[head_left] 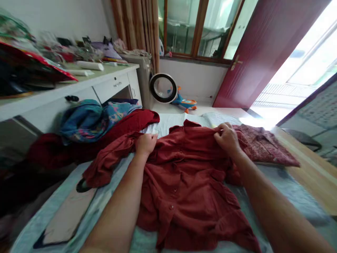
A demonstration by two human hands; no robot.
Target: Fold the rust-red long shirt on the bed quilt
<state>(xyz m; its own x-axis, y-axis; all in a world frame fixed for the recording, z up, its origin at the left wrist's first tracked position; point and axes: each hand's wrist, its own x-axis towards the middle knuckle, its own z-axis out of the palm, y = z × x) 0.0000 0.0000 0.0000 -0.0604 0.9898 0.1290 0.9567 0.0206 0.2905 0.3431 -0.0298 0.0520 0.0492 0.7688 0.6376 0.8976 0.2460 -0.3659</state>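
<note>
A rust-red button-up shirt (pixel 181 179) lies front side up on a pale blue sheet (pixel 110 207), its collar away from me. My left hand (pixel 146 143) is closed on the shirt's left shoulder, where the sleeve (pixel 105 165) begins; that sleeve stretches out toward the lower left. At the opposite shoulder my right hand (pixel 228 139) pinches the fabric between thumb and fingers. Part of the right sleeve is hidden behind my right forearm. Wrinkles run across the chest, and a few buttons show down the front.
Left of the shirt are a dark red garment (pixel 129 126) and a bundled blue patterned cloth (pixel 84 121). A flat beige board-like item (pixel 70 214) lies lower left. A folded patterned garment (pixel 271 146) sits at right. Beyond stand a cluttered white desk (pixel 105 82) and a red door (pixel 252 52).
</note>
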